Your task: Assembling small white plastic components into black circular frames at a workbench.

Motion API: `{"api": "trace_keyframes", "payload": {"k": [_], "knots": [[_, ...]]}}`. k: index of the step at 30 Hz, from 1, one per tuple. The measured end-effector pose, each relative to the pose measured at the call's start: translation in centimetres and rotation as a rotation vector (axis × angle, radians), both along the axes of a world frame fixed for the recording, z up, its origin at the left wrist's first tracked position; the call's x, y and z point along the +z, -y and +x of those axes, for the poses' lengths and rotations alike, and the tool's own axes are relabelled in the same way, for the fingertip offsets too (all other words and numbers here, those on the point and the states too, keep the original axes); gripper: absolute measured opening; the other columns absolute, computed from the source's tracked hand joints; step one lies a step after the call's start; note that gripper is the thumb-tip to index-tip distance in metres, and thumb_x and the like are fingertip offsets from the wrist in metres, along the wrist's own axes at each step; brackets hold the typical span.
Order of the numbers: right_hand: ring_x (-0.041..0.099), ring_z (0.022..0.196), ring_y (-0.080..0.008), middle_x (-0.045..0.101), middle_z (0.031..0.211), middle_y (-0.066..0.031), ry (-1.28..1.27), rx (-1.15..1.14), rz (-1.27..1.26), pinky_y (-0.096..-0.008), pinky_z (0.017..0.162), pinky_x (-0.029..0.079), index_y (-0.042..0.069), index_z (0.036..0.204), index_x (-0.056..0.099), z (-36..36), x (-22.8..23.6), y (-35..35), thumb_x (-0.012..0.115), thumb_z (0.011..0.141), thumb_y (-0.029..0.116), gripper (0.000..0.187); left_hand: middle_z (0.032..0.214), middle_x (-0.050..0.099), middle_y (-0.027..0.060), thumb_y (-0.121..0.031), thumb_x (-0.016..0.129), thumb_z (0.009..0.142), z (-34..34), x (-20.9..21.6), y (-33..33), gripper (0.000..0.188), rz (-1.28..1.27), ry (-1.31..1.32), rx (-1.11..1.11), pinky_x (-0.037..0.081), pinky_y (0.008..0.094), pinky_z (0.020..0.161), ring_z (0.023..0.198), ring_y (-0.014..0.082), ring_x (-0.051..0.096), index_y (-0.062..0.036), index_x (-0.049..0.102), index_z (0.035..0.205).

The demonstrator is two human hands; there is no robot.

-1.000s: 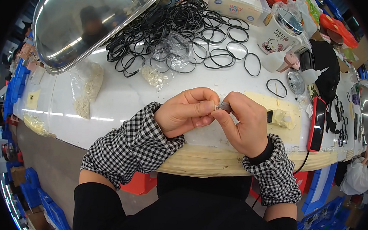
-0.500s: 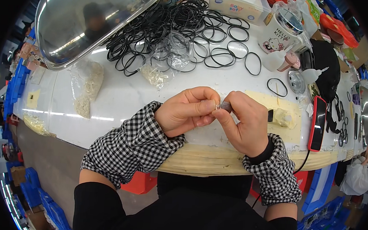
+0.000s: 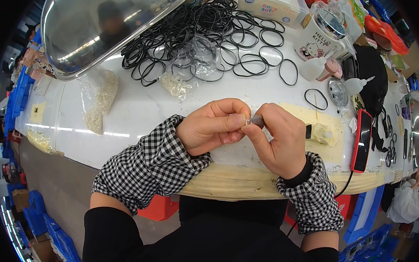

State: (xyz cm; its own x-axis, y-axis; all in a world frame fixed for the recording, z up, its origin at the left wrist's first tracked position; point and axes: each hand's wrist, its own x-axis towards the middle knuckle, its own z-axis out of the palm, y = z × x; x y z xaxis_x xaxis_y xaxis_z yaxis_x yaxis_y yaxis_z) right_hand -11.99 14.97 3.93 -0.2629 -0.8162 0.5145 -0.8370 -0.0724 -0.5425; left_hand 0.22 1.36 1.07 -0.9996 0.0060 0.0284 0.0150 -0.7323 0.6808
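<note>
Above the near part of the white table (image 3: 136,146), my two hands meet fingertip to fingertip. My left hand (image 3: 214,124) pinches a tiny pale piece between thumb and forefinger; its kind is too small to make out. My right hand (image 3: 281,138) is closed on a small grey piece (image 3: 257,120) that pokes out between thumb and forefinger, right against the pale one. Most of both pieces is hidden by fingers. Beyond my hands lie a small plastic bag of pale little parts (image 3: 176,85) and a black rubber ring (image 3: 315,99).
A heap of black rings (image 3: 201,22) covers the far middle. At far left leans a shiny metal tray (image 3: 105,24), with a bag of pale parts (image 3: 101,98) below it. To the right are a red-edged phone (image 3: 361,140) on a cable, dropper bottles (image 3: 313,67) and a white mug (image 3: 318,37).
</note>
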Motion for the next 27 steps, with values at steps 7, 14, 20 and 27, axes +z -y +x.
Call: {"api": "trace_keyframes", "payload": {"k": [7,14,20,27], "knots": [[0.050,0.047,-0.0175,0.049,0.056,-0.0034,0.018,0.014,0.043,-0.0286,0.040,0.035,0.007,0.069,0.052,0.1,0.1,-0.2,0.066,0.080,0.029,0.029,0.079,0.050,-0.0016,-0.018,0.052,0.093,0.0,-0.1,0.1,0.014,0.026,-0.016,-0.014,0.037,0.0184,0.061,0.069,0.0058,0.045,-0.0045,0.054,0.094],[0.043,0.045,-0.0184,0.045,0.053,-0.0047,0.216,0.059,0.038,-0.0283,0.043,0.033,0.003,0.066,0.048,-0.4,0.3,-0.2,0.064,0.082,0.024,0.032,0.078,0.051,-0.0022,-0.017,0.051,0.093,0.0,0.3,0.2,0.012,0.026,0.055,0.045,0.038,0.0189,0.062,0.069,0.0063,0.046,-0.0051,0.054,0.093],[0.029,0.048,-0.0106,0.033,0.052,-0.0020,0.425,-0.096,0.028,-0.0258,0.044,0.026,0.001,0.066,0.044,-1.9,0.4,-0.3,0.063,0.084,0.019,0.032,0.077,0.048,0.0006,-0.018,0.048,0.092,-0.3,0.6,-0.1,0.015,-0.111,0.159,0.162,0.034,0.0207,0.063,0.069,0.0084,0.041,-0.0048,0.049,0.084],[0.035,0.050,-0.0105,0.040,0.056,-0.0021,0.358,-0.125,0.058,-0.0251,0.045,0.029,0.001,0.072,0.053,-2.5,0.3,-0.1,0.065,0.081,0.015,0.021,0.084,0.056,0.0024,-0.014,0.051,0.091,-0.3,0.8,-0.2,0.010,-0.146,0.233,0.280,0.041,0.0203,0.067,0.073,0.0081,0.048,-0.0053,0.052,0.085]]}}
